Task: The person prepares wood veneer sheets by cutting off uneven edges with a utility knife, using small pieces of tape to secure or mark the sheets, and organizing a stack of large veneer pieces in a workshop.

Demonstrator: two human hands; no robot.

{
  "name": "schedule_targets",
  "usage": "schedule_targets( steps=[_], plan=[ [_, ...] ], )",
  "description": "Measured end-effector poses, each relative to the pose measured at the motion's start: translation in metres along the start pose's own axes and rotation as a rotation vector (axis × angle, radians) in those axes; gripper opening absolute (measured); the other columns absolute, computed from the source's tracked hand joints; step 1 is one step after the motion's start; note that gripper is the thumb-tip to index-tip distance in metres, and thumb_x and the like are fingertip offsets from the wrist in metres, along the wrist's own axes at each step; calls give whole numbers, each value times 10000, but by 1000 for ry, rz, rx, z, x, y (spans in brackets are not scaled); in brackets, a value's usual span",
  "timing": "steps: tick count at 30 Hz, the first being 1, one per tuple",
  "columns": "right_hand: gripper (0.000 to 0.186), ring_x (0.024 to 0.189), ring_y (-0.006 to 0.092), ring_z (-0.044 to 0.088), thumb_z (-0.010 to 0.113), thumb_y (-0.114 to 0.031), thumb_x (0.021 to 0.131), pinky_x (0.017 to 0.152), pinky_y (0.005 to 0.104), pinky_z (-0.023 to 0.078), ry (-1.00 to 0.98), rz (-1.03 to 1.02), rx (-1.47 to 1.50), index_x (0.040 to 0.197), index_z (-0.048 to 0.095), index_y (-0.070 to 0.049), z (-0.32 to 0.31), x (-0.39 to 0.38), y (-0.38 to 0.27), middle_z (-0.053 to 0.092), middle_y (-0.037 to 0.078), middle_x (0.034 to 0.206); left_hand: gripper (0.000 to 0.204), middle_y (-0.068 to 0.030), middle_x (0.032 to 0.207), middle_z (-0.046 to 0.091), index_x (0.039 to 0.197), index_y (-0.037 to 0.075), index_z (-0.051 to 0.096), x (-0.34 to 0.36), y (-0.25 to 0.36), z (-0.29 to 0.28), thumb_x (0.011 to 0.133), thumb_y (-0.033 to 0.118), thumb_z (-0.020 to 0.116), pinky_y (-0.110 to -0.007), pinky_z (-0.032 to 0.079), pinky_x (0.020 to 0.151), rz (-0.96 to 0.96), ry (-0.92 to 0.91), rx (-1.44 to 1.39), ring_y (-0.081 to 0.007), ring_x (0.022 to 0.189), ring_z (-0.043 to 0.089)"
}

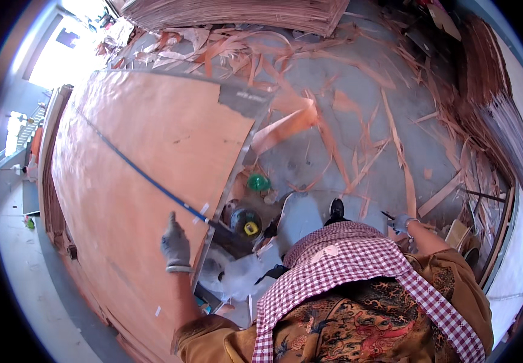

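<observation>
A pale orange veneer sheet [128, 199] lies on the slanted-looking work surface at left, with a long blue strip or rod [143, 174] lying across it toward a dark end near the edge. My gloved left hand [175, 245] is over the sheet, below the blue strip, index finger stretched out, holding nothing. My gloved right hand [400, 224] is out at my right side, closed on a thin dark blade-like tool [387, 215], away from the sheet. A yellow tape measure [250, 227] and a green plastic object [259, 181] are beside the sheet's near right edge.
Stacks of veneer stand at the back [231, 13] and along the right [497, 103]. Torn veneer strips [394, 139] litter the grey floor [346, 78]. A crumpled plastic bag [243, 275] is below the sheet's edge. A bright opening is at upper left.
</observation>
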State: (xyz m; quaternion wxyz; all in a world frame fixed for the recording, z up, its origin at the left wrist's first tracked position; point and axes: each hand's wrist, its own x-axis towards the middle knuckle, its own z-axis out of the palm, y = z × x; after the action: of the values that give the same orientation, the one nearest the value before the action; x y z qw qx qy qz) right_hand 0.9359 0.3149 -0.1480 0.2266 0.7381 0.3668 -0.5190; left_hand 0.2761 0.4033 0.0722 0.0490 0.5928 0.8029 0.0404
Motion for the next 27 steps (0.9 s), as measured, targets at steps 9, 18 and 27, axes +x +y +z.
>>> schedule_targets(
  steps=[9,18,27],
  plan=[
    [358,649,266,619,591,-392,800,617,397,480,38,-323,-185,854,662,-46,-155,65,-107,637,168,728,490,-161,1315,487,1157,63,579,100,104,16,694,-78,505,-405,386,983,255,-261,-21,-338,1169,482],
    [332,680,321,623,571,-348,775,642,418,475,50,-568,-450,857,656,-38,-261,104,-253,632,212,756,426,-218,1272,496,1223,18,521,237,160,37,850,223,540,-427,377,991,209,-70,-132,-370,1165,476],
    [255,751,287,583,523,-210,820,679,394,454,-33,-580,-348,1019,591,-64,-394,175,-371,624,190,887,585,-161,1450,313,1408,96,327,326,189,70,905,346,489,-475,193,1084,30,3,49,-307,1343,286]
  ],
)
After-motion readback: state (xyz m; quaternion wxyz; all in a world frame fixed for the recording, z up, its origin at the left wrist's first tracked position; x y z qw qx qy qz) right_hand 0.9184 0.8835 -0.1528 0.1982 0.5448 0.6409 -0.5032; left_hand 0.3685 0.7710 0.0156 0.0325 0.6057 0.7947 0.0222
